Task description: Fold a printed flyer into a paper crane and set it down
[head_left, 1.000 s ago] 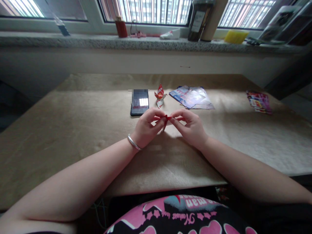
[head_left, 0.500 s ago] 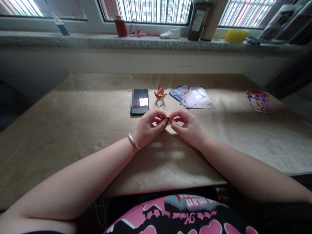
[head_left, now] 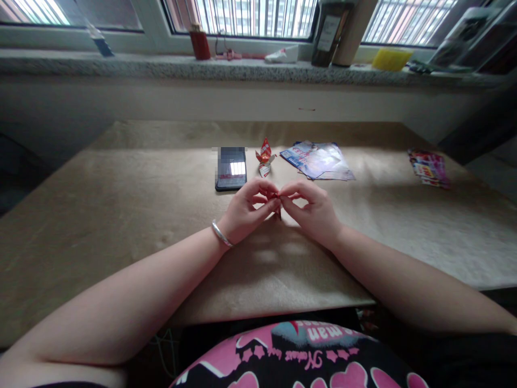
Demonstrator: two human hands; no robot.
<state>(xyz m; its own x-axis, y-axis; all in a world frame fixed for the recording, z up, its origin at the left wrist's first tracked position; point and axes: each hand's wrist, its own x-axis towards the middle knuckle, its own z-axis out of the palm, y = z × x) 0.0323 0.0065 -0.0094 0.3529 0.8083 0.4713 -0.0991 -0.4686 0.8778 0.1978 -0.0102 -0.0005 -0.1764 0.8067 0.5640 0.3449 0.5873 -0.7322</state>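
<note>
A small red folded paper piece (head_left: 278,206) is pinched between the fingertips of both hands above the tan table (head_left: 121,215). My left hand (head_left: 247,211), with a silver bangle at the wrist, grips its left side. My right hand (head_left: 312,209) grips its right side, fingers curled. Most of the paper is hidden by the fingers. A finished red and white folded paper figure (head_left: 264,157) stands just beyond the hands.
A phone (head_left: 231,168) with a lit screen lies left of the folded figure. Glossy printed sheets (head_left: 319,160) lie to its right, more colourful sheets (head_left: 428,167) near the right edge. The windowsill holds a red cup (head_left: 200,45), a dark jar (head_left: 328,33) and a yellow item (head_left: 391,59).
The fingertips of both hands have drawn closer together, and the red paper shows less, now folded tighter between them. The arms stay in place.
</note>
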